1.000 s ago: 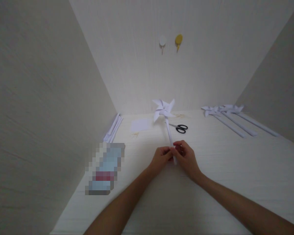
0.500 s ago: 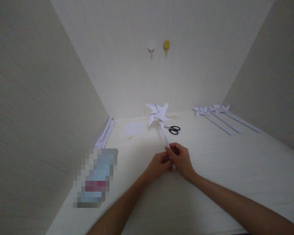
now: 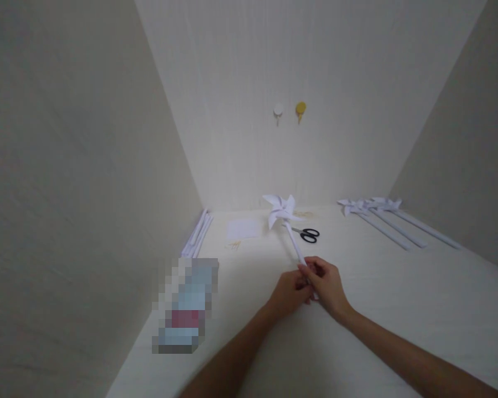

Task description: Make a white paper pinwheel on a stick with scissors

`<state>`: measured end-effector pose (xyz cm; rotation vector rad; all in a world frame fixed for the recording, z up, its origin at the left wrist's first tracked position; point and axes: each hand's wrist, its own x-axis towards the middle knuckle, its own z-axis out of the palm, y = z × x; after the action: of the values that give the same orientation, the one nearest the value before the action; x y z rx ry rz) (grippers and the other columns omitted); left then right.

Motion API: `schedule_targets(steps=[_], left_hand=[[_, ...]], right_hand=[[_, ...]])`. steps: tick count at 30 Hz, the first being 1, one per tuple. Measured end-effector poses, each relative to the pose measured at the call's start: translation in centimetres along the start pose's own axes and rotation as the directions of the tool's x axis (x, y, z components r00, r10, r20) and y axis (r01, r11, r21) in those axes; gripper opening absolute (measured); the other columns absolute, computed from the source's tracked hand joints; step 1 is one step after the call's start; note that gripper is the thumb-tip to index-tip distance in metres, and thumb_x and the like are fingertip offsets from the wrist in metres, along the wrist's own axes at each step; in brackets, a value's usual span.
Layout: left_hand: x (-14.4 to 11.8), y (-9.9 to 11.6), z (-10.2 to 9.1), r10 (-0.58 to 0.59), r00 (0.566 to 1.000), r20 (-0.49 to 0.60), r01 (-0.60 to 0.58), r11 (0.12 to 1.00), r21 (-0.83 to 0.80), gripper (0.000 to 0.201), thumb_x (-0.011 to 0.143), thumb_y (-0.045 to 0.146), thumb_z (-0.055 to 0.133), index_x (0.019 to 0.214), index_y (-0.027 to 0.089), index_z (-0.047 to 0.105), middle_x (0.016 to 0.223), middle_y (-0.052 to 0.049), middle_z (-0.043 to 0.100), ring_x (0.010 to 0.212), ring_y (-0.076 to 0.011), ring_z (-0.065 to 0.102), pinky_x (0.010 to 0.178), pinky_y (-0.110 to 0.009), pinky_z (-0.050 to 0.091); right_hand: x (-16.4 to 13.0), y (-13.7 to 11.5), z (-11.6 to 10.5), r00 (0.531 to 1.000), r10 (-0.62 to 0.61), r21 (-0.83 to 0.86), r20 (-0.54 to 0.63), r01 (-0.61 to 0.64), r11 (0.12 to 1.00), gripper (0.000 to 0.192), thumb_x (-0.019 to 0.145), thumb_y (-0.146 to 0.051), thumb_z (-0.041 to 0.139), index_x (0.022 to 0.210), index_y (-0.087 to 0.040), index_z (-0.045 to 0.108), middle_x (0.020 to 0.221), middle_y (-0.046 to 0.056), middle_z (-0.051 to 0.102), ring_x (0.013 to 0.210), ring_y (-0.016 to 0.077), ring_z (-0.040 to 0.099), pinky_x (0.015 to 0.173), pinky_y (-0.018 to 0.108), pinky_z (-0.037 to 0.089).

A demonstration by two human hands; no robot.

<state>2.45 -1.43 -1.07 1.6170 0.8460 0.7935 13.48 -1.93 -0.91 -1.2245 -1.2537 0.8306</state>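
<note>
Paper pinwheel [image 3: 280, 208] in both grips

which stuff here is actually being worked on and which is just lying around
In hand:
left hand and right hand, both gripping the stick of the white paper pinwheel

Lying about:
black scissors
paper square
finished pinwheels at far right
white rolled sticks by the left wall
two wall hooks
</note>
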Motion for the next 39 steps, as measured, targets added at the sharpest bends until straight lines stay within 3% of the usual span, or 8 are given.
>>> schedule_targets(steps=[8, 12, 16, 19, 25, 29, 32, 39], left_hand=[[0.0, -0.1, 0.1, 0.0, 0.999, -0.047, 0.001, 1.0, 0.009, 0.014, 0.064, 0.013, 0.043, 0.054, 0.014, 0.052, 0.049, 0.0, 0.053, 0.041, -0.0075, 0.045, 0.044, -0.02, 0.039], [0.0, -0.1, 0.1, -0.035, 0.997, -0.069, 0.025, 0.989, -0.143, 0.011, 0.067, 0.021, 0.047, 0.059, 0.014, 0.05, 0.049, 0.001, 0.053, 0.039, -0.0059, 0.043, 0.044, -0.02, 0.037], [0.0, 0.1, 0.0, -0.059, 0.995, -0.077, 0.04, 0.974, -0.221, 0.016, 0.065, 0.029, 0.052, 0.059, 0.015, 0.048, 0.047, 0.002, 0.053, 0.038, -0.0054, 0.042, 0.043, -0.02, 0.036], [0.1, 0.2, -0.2, -0.063, 0.995, -0.076, 0.044, 0.974, -0.223, 0.013, 0.065, 0.027, 0.052, 0.06, 0.015, 0.049, 0.047, 0.002, 0.054, 0.038, -0.0057, 0.043, 0.043, -0.02, 0.036], [0.3, 0.4, -0.3, -0.057, 0.997, -0.059, 0.044, 0.98, -0.196, 0.009, 0.065, 0.023, 0.049, 0.061, 0.014, 0.051, 0.047, 0.001, 0.055, 0.037, -0.0059, 0.043, 0.041, -0.019, 0.034], [0.4, 0.4, -0.4, -0.058, 0.996, -0.066, 0.045, 0.98, -0.193, 0.011, 0.064, 0.024, 0.05, 0.061, 0.014, 0.051, 0.047, 0.001, 0.055, 0.038, -0.006, 0.044, 0.041, -0.019, 0.035], [0.4, 0.4, -0.5, -0.055, 0.997, -0.059, 0.043, 0.981, -0.192, 0.011, 0.063, 0.025, 0.051, 0.06, 0.014, 0.052, 0.047, 0.001, 0.055, 0.037, -0.0061, 0.044, 0.041, -0.019, 0.035], [0.5, 0.3, -0.5, -0.038, 0.997, -0.067, 0.027, 0.988, -0.152, 0.011, 0.065, 0.025, 0.05, 0.061, 0.014, 0.052, 0.047, 0.0, 0.056, 0.037, -0.0067, 0.044, 0.04, -0.019, 0.035]], right_hand=[[-0.1, -0.2, 0.2, 0.979, 0.106, 0.092, 0.175, -0.124, 0.988, 0.039, 0.063, -0.051, 0.06, 0.075, -0.014, 0.056, 0.046, -0.002, 0.053, 0.027, 0.0106, 0.042, 0.027, 0.023, 0.03], [1.8, -2.0, -0.5, 0.987, -0.044, -0.119, 0.156, 0.062, 0.991, 0.032, 0.058, -0.045, 0.065, 0.064, -0.014, 0.061, 0.046, -0.002, 0.052, 0.039, 0.0109, 0.046, 0.037, 0.023, 0.035], [5.2, -5.2, -2.7, 0.977, -0.175, -0.328, 0.122, 0.206, 0.922, 0.03, 0.062, -0.045, 0.06, 0.065, -0.015, 0.065, 0.05, -0.001, 0.054, 0.043, 0.0097, 0.043, 0.039, 0.022, 0.031], [7.7, -7.8, -6.2, 0.965, -0.257, -0.459, 0.053, 0.252, 0.852, 0.036, 0.063, -0.049, 0.056, 0.064, -0.015, 0.064, 0.051, 0.0, 0.055, 0.046, 0.0106, 0.044, 0.043, 0.023, 0.032], [10.3, -9.5, -16.8, 0.922, -0.32, -0.654, -0.216, 0.107, 0.749, 0.037, 0.063, -0.051, 0.055, 0.066, -0.015, 0.064, 0.061, 0.006, 0.06, 0.054, 0.0139, 0.049, 0.05, 0.026, 0.034], [10.4, -7.6, -23.9, 0.893, -0.266, -0.725, -0.363, -0.091, 0.683, 0.035, 0.062, -0.048, 0.057, 0.066, -0.014, 0.063, 0.057, 0.006, 0.059, 0.047, 0.0131, 0.046, 0.046, 0.027, 0.032], [9.8, -5.4, -27.7, 0.868, -0.241, -0.741, -0.435, -0.193, 0.643, 0.027, 0.06, -0.041, 0.06, 0.067, -0.015, 0.063, 0.06, 0.007, 0.061, 0.051, 0.0151, 0.05, 0.049, 0.028, 0.034], [7.3, -0.5, -31.2, 0.858, -0.166, -0.696, -0.486, -0.265, 0.667, 0.02, 0.055, -0.037, 0.061, 0.054, -0.016, 0.062, 0.056, 0.009, 0.062, 0.055, 0.0208, 0.055, 0.053, 0.032, 0.039]])
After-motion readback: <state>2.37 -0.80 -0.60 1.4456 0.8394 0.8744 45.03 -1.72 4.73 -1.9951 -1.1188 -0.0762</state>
